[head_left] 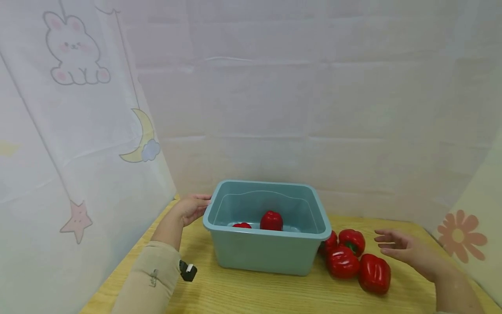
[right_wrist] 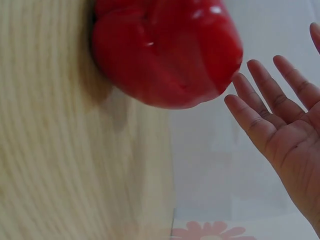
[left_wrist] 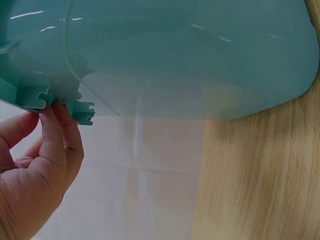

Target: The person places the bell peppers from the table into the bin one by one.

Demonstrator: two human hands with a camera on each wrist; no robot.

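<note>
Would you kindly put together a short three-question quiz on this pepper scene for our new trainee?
1. True or false: the right hand is gripping a pepper.
2. How many red peppers lie on the table outside the bin?
3. What does the left hand touch? A) a pepper B) the bin's rim C) the curtain

Key:
1. False; its fingers are spread, apart from the nearest pepper.
2. Four, clustered right of the bin; two more show inside.
3. B.
</note>
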